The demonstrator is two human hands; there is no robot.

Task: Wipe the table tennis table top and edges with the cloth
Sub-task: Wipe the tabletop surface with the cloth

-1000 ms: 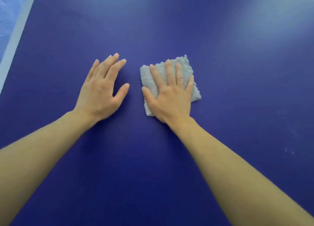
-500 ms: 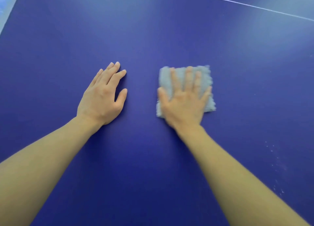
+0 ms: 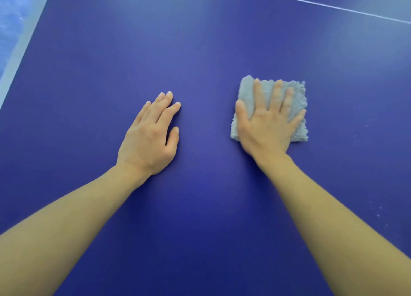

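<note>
Your right hand (image 3: 266, 129) lies flat, fingers spread, pressing the folded grey cloth (image 3: 299, 100) onto the blue table top (image 3: 200, 51). It's slid rightwards over the last second, away from your left hand (image 3: 149, 138), which stays planted flat and holds nothing. I'd say the pale specks (image 3: 378, 214) right of the cloth are next.

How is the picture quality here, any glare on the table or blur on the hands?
Head view: pale glare washes the far table top, strongest at upper right beside the white line. Head view: the right hand, flat on the cloth, looks slightly soft, and the left hand looks crisper. Head view: faint shadows hug the edges of both hands.
</note>
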